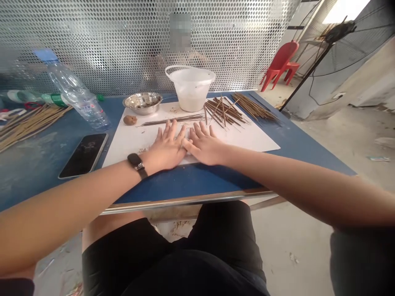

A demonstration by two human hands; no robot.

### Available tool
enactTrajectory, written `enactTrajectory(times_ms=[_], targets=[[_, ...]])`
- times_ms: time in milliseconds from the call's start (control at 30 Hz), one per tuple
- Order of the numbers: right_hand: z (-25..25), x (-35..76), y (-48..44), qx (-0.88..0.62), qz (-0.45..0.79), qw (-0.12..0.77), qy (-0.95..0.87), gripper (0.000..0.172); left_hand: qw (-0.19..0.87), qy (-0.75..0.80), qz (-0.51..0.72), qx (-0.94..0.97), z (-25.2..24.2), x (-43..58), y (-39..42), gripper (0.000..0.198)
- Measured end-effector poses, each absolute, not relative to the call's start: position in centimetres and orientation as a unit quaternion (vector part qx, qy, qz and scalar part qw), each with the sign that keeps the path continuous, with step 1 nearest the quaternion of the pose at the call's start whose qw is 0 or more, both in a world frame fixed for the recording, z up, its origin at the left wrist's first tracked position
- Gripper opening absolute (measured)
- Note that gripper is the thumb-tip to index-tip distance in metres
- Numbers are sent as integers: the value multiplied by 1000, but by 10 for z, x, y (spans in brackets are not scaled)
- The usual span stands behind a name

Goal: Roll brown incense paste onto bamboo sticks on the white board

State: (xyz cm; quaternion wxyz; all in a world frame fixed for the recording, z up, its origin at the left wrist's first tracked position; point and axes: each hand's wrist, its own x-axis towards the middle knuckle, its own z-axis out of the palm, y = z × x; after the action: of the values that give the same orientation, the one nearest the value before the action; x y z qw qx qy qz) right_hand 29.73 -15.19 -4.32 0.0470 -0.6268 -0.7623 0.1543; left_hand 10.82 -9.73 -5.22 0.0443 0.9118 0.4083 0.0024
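Observation:
My left hand [169, 147] lies flat on a white sheet [256, 137] with its fingers spread. Beside it my right hand [206, 144] rests palm down, fingers apart, its thumb touching the left hand. Just beyond the fingertips lie a few thin brown sticks [175, 119] side by side. A brown lump [130, 120] sits on the sheet to their left. Behind stand a shiny metal bowl [143, 103] and a white plastic bucket [191, 88] with its handle leaning left. Loosely crossed brown sticks [224, 110] lie right of the bucket.
A neater bundle of brown sticks [253, 107] lies at the right on the blue table [175, 183]. On the left are a phone [84, 154], a clear plastic bottle [77, 92] and paler sticks [29, 122]. A perforated metal panel [108, 45] rises behind; a fan [339, 33] stands right.

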Motion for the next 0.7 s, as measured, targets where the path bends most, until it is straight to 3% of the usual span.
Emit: enactTrajectory(times_ms=[267, 567, 700], targets=[[-38, 300, -68, -670, 116, 2, -733, 99, 45, 495, -32, 867, -32, 137, -31, 85], [-46, 304, -171, -605, 125, 36, -786, 113, 52, 399, -5, 916, -49, 94, -110, 87], [-48, 302, -167, -616, 124, 45, -776, 112, 48, 398, -2, 916, -50, 97, -103, 86]])
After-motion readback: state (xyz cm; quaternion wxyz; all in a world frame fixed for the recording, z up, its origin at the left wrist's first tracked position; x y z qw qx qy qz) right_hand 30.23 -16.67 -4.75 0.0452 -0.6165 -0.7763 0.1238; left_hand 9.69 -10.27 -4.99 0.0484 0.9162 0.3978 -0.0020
